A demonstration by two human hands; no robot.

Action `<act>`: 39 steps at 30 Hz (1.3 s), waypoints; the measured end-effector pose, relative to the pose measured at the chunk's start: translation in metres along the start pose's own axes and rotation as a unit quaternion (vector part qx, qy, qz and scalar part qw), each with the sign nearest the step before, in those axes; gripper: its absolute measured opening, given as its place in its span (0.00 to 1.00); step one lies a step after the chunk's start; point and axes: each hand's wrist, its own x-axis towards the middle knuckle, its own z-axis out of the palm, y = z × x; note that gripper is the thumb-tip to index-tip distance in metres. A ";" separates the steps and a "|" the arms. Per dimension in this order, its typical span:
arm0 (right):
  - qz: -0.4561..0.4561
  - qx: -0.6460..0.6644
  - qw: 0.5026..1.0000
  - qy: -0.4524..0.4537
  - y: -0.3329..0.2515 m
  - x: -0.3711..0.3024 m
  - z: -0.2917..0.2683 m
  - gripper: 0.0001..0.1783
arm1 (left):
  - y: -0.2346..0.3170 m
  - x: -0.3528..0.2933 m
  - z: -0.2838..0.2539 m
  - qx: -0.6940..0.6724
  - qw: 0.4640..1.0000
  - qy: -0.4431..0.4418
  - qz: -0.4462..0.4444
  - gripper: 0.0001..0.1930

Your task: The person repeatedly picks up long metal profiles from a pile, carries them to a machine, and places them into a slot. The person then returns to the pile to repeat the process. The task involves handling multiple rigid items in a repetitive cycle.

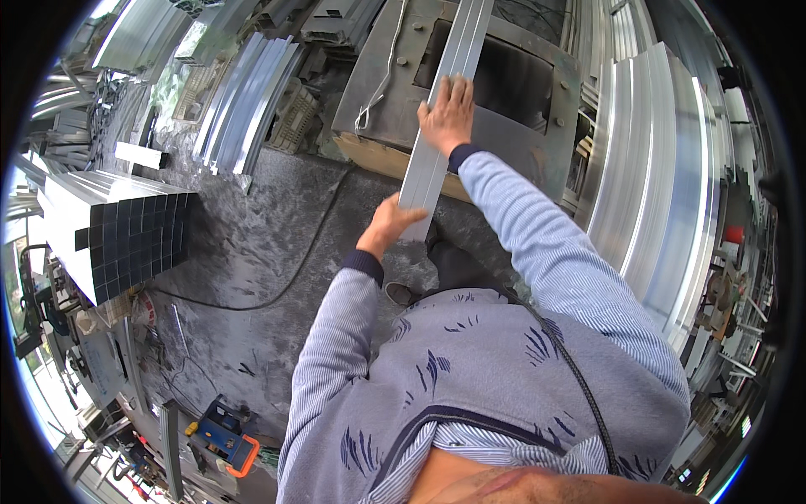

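A long, light-grey aluminium profile (425, 181) with grooves along its face reaches from just in front of me to the far edge of the view. My left hand (391, 223) grips its near end, thumb on top and fingers hidden beneath. Farther along, my right hand (449, 115) holds the profile from above, with the thumb over its left side and the fingers across the top. Under the profile is a grey metal machine table (374, 92) with a dark rectangular recess (525, 84).
Stacked long metal profiles (646, 168) stand along the right. To the left are a bundle of square tubes (138, 239) and more profiles (248, 105). A black cable (294, 290) crosses the floor. A blue and orange tool case (227, 437) lies lower left.
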 end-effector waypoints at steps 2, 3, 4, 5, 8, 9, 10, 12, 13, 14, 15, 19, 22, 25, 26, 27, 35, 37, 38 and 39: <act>0.004 0.015 1.000 -0.018 -0.016 -0.042 -0.010 0.47 | -0.033 -0.031 0.001 -0.011 1.000 -0.003 -0.011 0.29; 0.012 0.019 0.999 -0.033 -0.024 -0.060 -0.015 0.47 | -0.047 -0.046 0.000 -0.022 1.000 -0.009 -0.021 0.29; 0.018 0.023 0.999 -0.046 -0.031 -0.078 -0.020 0.48 | -0.060 -0.061 0.000 -0.016 1.000 -0.013 -0.023 0.29; 0.025 0.025 0.998 -0.060 -0.039 -0.093 -0.024 0.48 | -0.070 -0.074 -0.001 -0.025 0.999 -0.015 -0.018 0.29; 0.038 0.039 0.995 -0.084 -0.056 -0.136 -0.032 0.49 | -0.093 -0.112 -0.002 -0.045 0.998 -0.020 -0.047 0.29; 0.039 0.036 0.994 -0.091 -0.060 -0.149 -0.033 0.50 | -0.099 -0.124 -0.002 -0.054 0.997 -0.024 -0.040 0.29; 0.037 0.034 0.994 -0.093 -0.066 -0.162 -0.034 0.50 | -0.105 -0.136 -0.004 -0.057 0.997 -0.026 -0.046 0.29; 0.040 0.035 0.992 -0.111 -0.074 -0.188 -0.036 0.51 | -0.116 -0.158 -0.005 -0.066 0.996 -0.029 -0.053 0.29; 0.035 0.034 0.993 -0.106 -0.077 -0.198 -0.036 0.51 | -0.122 -0.166 -0.005 -0.063 0.996 -0.029 -0.054 0.29; 0.035 0.032 0.993 -0.110 -0.080 -0.207 -0.036 0.51 | -0.128 -0.174 -0.005 -0.060 0.996 -0.028 -0.055 0.29; 0.034 0.030 0.992 -0.115 -0.082 -0.215 -0.037 0.52 | -0.133 -0.181 -0.005 -0.064 0.996 -0.029 -0.056 0.29; 0.031 0.025 0.988 -0.148 -0.084 -0.236 -0.043 0.52 | -0.150 -0.197 0.001 -0.101 0.993 -0.040 -0.056 0.29; 0.025 0.023 0.986 -0.163 -0.080 -0.235 -0.047 0.52 | -0.146 -0.197 0.005 -0.097 0.990 -0.047 -0.090 0.29; 0.034 0.032 0.989 -0.139 -0.069 -0.205 -0.042 0.52 | -0.125 -0.171 0.006 -0.063 0.995 -0.037 -0.066 0.28; 0.040 0.035 0.990 -0.128 -0.063 -0.188 -0.039 0.51 | -0.113 -0.153 0.004 -0.048 0.998 -0.037 -0.037 0.26; 0.044 0.032 0.992 -0.115 -0.055 -0.167 -0.035 0.51 | -0.099 -0.133 0.004 -0.050 0.998 -0.034 -0.021 0.25; 0.068 0.023 0.997 -0.036 0.017 0.067 -0.010 0.50 | 0.070 0.038 -0.005 -0.086 0.994 -0.058 -0.025 0.24; 0.074 -0.031 0.997 0.001 0.025 0.095 -0.009 0.55 | 0.099 0.053 -0.003 -0.068 0.995 -0.067 -0.029 0.26; 0.072 -0.032 0.997 -0.003 0.026 0.099 -0.009 0.55 | 0.103 0.053 -0.002 -0.067 0.995 -0.062 -0.049 0.26; 0.081 -0.047 0.995 -0.032 0.025 0.100 -0.009 0.56 | 0.104 0.053 -0.001 -0.083 0.994 -0.067 -0.033 0.26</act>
